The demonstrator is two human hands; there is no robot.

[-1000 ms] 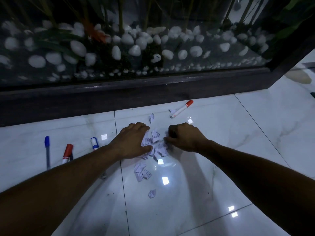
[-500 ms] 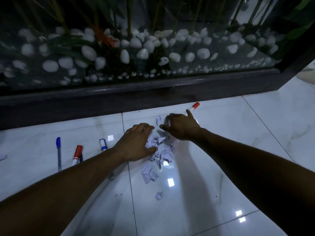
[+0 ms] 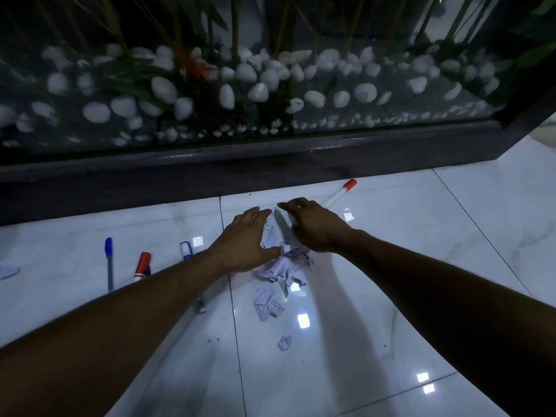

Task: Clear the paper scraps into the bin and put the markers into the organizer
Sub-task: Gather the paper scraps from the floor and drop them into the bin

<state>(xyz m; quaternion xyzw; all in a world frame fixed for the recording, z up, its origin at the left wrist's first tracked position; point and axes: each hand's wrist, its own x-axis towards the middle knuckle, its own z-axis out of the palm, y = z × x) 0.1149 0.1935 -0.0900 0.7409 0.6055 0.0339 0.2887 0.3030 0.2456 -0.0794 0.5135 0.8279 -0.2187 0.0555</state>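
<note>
Beyond both of your hands stood a glass-fronted planter [image 3: 270,85] full of white pebbles [image 3: 258,91] and green stems, on a dark base [image 3: 270,164] that ran across the whole view. Below it, the glossy white tiled floor [image 3: 391,296] carried everything else.

Your left hand [image 3: 245,239] lay palm down with its fingers spread and flat, grasping nothing, its thumb touching the heap of paper scraps [image 3: 285,266]. Your right hand [image 3: 313,225] sat just beside it, fingers curled over the far part of the same heap; I cannot tell whether it had closed on any scrap. The heap lay between and just under both hands, and it spilled toward you. Two loose scraps [image 3: 267,303] lay nearer you than the hands, and a small crumpled one [image 3: 284,342] nearer still.

Past your right hand, a white marker with a red cap [image 3: 341,194] lay on the floor, partly hidden behind the knuckles. To the left of your left hand lay a blue-capped marker [image 3: 186,250], partly covered by your forearm, then a red-capped marker [image 3: 141,266], then a blue pen [image 3: 109,263]. Another scrap [image 3: 9,271] lay far to the left.
</note>
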